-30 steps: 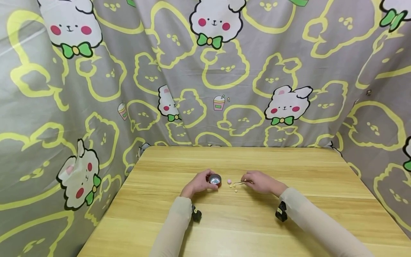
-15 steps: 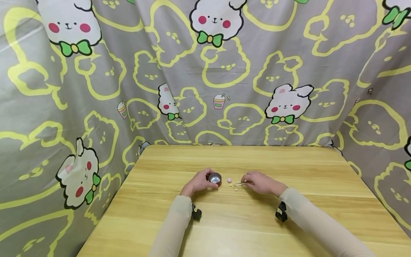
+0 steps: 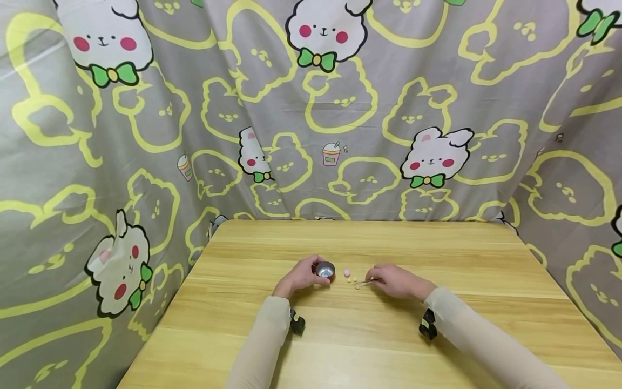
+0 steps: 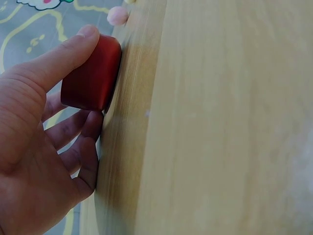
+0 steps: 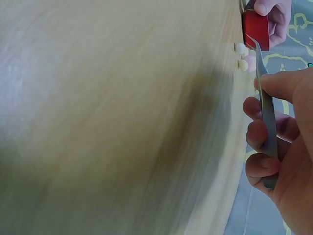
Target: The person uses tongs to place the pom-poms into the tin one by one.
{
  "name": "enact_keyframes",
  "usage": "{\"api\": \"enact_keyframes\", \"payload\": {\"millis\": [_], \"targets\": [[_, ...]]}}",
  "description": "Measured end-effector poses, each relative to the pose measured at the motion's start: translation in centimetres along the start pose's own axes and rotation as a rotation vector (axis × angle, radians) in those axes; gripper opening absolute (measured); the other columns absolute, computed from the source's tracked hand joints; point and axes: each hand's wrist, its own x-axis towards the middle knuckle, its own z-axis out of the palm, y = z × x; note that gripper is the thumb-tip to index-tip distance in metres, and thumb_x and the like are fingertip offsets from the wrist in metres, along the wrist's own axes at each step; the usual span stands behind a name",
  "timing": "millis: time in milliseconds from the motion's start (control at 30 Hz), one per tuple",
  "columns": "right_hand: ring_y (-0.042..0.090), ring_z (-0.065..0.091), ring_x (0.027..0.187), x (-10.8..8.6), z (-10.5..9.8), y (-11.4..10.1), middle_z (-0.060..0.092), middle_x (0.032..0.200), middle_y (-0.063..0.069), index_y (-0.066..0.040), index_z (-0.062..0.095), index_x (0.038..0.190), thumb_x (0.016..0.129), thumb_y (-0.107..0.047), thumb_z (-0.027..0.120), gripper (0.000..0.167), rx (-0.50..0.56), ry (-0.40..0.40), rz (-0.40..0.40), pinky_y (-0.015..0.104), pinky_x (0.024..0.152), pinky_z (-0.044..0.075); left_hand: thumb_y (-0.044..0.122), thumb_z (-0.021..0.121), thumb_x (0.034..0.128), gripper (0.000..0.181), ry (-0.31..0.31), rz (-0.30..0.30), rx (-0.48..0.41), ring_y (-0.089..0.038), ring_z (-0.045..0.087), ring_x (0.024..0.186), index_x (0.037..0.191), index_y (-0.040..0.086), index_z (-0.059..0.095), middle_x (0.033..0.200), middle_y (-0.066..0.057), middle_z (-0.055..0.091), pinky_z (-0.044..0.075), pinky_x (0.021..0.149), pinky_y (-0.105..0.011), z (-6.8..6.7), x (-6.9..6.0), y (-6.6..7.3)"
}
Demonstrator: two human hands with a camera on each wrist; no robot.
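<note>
A small round red tin with a silvery inside stands upright on the table, and my left hand grips its side; the left wrist view shows the thumb on the red wall. Metal tweezers are pinched in my right hand, tips pointing left toward the little balls. Beside the tin lies a pink ball. Small pale yellow balls lie between tin and tweezers, one of them close to the tips. Whether the tips hold anything, I cannot tell.
The wooden table ends at the back against a grey curtain with rabbit and yellow outline prints, which also hangs at both sides. Black devices are strapped at both wrists.
My right hand has shifted slightly, and the tweezer tips have moved toward the nearest yellow ball, away from the ones behind it. The left hand and the tin have stayed in place.
</note>
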Motion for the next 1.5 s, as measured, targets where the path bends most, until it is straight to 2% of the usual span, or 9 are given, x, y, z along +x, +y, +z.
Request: {"api": "enact_keyframes", "payload": {"millis": [300,667,933,1167,1500], "targets": [[0.009,0.058,0.085,-0.08,0.54,0.22,0.059,0.090,-0.003,-0.017,0.066,0.100,0.092,-0.013,0.060,0.010,-0.029,0.014,-0.038,0.033,0.074,0.049,0.022,0.081,0.0760,0.049,0.004,-0.003,-0.002,-0.017,0.055,0.098,0.117,0.012,0.056,0.106,-0.001,0.059,0.043,0.088,-0.037,0.02,0.05,-0.08],[0.010,0.057,0.083,-0.24,0.39,0.18,0.060,0.089,-0.003,-0.014,0.067,0.100,0.092,-0.010,0.059,0.011,-0.029,0.005,-0.042,0.034,0.074,0.048,0.022,0.081,0.0761,0.049,0.000,-0.003,-0.005,-0.018,0.055,0.099,0.117,0.011,0.057,0.107,-0.002,0.060,0.043,0.088,-0.037,-0.01,-0.16,0.07],[0.009,0.057,0.082,-0.46,0.43,0.38,0.059,0.087,-0.003,-0.013,0.067,0.098,0.092,-0.011,0.059,0.010,-0.025,0.018,-0.048,0.033,0.073,0.049,0.026,0.080,0.0769,0.049,0.009,0.064,0.011,-0.015,0.055,0.094,0.116,0.008,0.056,0.104,-0.002,0.060,0.044,0.083,-0.034,-0.06,-0.36,-0.01],[0.009,0.057,0.081,-0.64,0.43,0.50,0.060,0.087,-0.003,-0.013,0.067,0.098,0.092,-0.011,0.059,0.010,-0.030,0.023,-0.056,0.033,0.073,0.049,0.022,0.081,0.0766,0.048,0.003,0.007,-0.004,-0.018,0.055,0.098,0.117,0.011,0.056,0.107,-0.003,0.060,0.043,0.086,-0.037,-0.03,-0.11,-0.03],[0.011,0.059,0.083,-0.87,0.30,0.67,0.061,0.089,0.002,-0.012,0.066,0.100,0.093,-0.010,0.059,0.011,-0.030,0.047,-0.078,0.034,0.074,0.050,0.021,0.081,0.0761,0.048,0.002,0.001,-0.013,-0.017,0.055,0.097,0.117,0.012,0.057,0.106,-0.001,0.060,0.043,0.086,-0.036,0.02,-0.04,-0.02]]}}
